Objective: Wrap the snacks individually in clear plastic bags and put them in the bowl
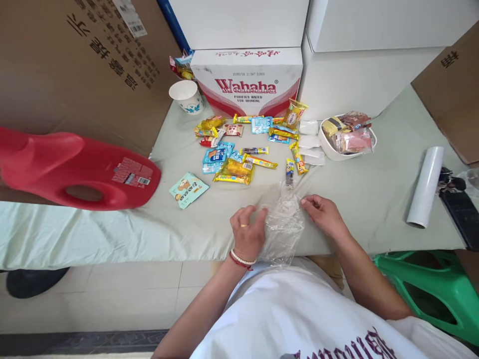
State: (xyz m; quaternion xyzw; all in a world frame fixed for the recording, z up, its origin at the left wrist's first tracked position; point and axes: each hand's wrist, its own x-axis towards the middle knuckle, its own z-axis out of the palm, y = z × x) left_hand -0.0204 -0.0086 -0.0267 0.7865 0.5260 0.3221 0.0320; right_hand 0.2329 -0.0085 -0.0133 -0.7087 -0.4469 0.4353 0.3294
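Note:
A crumpled clear plastic bag (284, 224) lies at the table's front edge, its lower end reaching my shirt. My left hand (249, 232) is at the bag's left side, fingers curled and closed on its edge. On the opposite side my right hand (322, 215) pinches the bag's right edge between thumb and fingers. Just beyond the bag is a small dark blue and yellow snack stick (289, 173). Several wrapped snacks are spread behind it, among them a yellow bag (237, 171), a blue packet (214, 155) and a pale green packet (188, 189).
A red jug (123, 174) lies at the left. At the back stand a Wahaha box (247, 85) and a paper cup (186, 97). A white bowl (346, 155) holds snacks; white packets (310, 142) sit beside it. Rightward are a white roll (425, 187), a phone (460, 214) and a green stool (430, 294).

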